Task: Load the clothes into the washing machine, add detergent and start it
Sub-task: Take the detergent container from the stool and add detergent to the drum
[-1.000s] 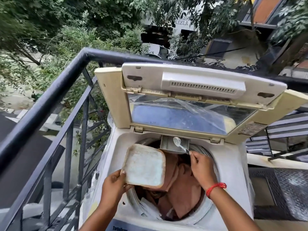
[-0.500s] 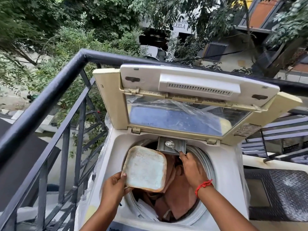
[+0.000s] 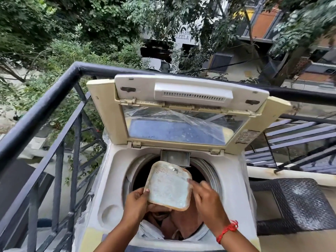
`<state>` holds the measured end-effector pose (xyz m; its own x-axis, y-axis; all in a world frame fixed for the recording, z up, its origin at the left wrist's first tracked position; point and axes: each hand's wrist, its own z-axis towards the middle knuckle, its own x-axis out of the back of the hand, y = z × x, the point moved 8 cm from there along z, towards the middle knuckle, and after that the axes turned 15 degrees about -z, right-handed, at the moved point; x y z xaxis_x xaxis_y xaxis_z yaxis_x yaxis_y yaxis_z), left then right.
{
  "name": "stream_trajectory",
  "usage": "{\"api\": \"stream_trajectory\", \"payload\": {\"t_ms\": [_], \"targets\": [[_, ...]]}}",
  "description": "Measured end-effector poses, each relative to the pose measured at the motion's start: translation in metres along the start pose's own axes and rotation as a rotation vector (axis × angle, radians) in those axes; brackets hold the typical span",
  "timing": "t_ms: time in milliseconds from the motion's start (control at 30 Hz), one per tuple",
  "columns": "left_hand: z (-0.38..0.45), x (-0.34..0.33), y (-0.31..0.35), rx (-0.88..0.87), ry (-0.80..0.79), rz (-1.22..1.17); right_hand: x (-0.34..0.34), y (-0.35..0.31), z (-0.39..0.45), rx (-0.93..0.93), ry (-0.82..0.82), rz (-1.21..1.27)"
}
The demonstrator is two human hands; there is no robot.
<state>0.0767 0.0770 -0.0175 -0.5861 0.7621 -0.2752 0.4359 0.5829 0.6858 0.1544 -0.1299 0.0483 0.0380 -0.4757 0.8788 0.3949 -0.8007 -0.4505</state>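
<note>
The top-loading washing machine (image 3: 116,180) stands with its lid (image 3: 181,113) raised. Brown and white clothes (image 3: 183,226) lie in the drum. A grey detergent drawer (image 3: 175,158) sticks out at the drum's back rim. My left hand (image 3: 136,204) holds a square detergent tub (image 3: 169,190) of pale powder over the drum. My right hand (image 3: 205,199), blurred, is at the tub's right edge and grips a clear plastic spoon (image 3: 175,169) whose bowl rests in the powder near the tub's far corner.
A black metal railing (image 3: 45,106) runs along the left and behind the machine. A dark woven stool (image 3: 298,204) stands to the right, with metal stairs (image 3: 300,135) beyond it. Trees and buildings lie below.
My right hand has pulled the spoon back from the detergent drawer to the tub. The tub has moved right and toward the drawer. My view has tilted down a little.
</note>
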Motion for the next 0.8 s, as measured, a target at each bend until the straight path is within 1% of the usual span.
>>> {"api": "stream_trajectory", "payload": {"t_ms": [67,133,233,433,533,600,667,733,800], "targets": [[-0.003,-0.015,-0.006,0.02,-0.018,0.006,-0.006,-0.003,-0.017,0.074,-0.079,-0.101],[-0.004,-0.028,-0.011,0.017,-0.03,0.033,-0.011,0.003,-0.027,0.116,-0.112,-0.207],[-0.009,-0.047,-0.017,0.001,-0.045,0.056,0.001,0.016,-0.036,0.089,-0.071,-0.284],[-0.022,-0.086,-0.029,-0.007,-0.114,0.065,0.038,0.046,-0.048,-0.007,0.016,-0.273],[-0.031,-0.109,-0.037,-0.014,-0.142,0.079,0.057,0.073,-0.058,-0.146,0.087,-0.093],[-0.036,-0.131,-0.043,-0.021,-0.172,0.084,0.079,0.091,-0.067,-0.265,0.19,0.032],[-0.044,-0.155,-0.049,-0.018,-0.226,0.084,0.102,0.111,-0.077,-0.382,0.297,0.092],[-0.053,-0.183,-0.057,-0.028,-0.29,0.102,0.117,0.141,-0.091,-0.518,0.363,0.187],[-0.06,-0.212,-0.067,-0.03,-0.35,0.113,0.117,0.18,-0.107,-0.695,0.384,0.394]]}}
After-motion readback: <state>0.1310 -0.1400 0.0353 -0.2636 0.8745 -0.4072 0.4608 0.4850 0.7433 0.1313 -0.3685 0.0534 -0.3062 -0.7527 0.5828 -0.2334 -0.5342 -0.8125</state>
